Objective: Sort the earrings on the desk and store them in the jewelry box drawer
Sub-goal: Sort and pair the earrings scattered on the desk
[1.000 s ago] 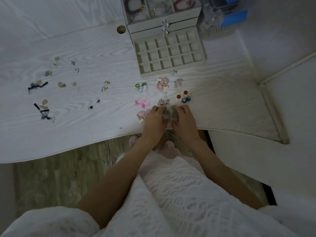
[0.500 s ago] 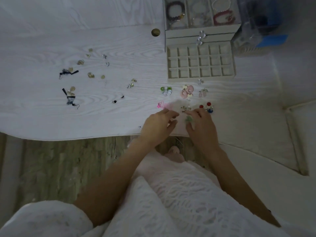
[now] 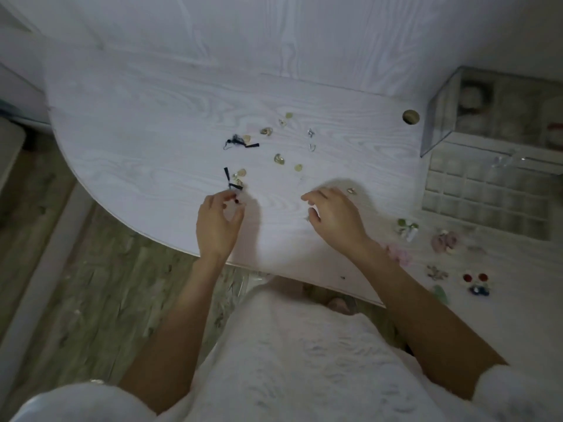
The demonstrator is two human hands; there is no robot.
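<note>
the earrings lie scattered on the white desk (image 3: 170,117), small and mixed: gold shell-like pieces (image 3: 278,159) and round gold discs, two silver ones (image 3: 310,138), and dark navy tassel pairs (image 3: 240,143). left of the drawer (image 3: 487,196) and well apart from it sits this loose group. just in front of the drawer lie grouped pairs: green-and-white (image 3: 406,228), pink (image 3: 444,241), a pale pink one (image 3: 400,254), a silver cluster (image 3: 436,272), and red and blue studs (image 3: 476,283).

the left hand (image 3: 217,223) is far left of the drawer, thumb and fingers curled together around a small dark bit next to a navy tassel earring (image 3: 233,182); whether it truly grips that bit is hard to tell. the right hand (image 3: 333,214) is between the left hand and the drawer, fingers loosely bent and spread over the desk, holding nothing clear; a tiny gold earring (image 3: 351,190) lies just beyond its knuckles.

the drawer stands pulled out with a grid of compartments, cut off by the right edge. the box (image 3: 487,111) above it is blurred, its contents unreadable. the whole right side is smeared, so the grouped earrings' shapes stay vague. a round hole (image 3: 410,117) sits in the desk left of the box.
</note>
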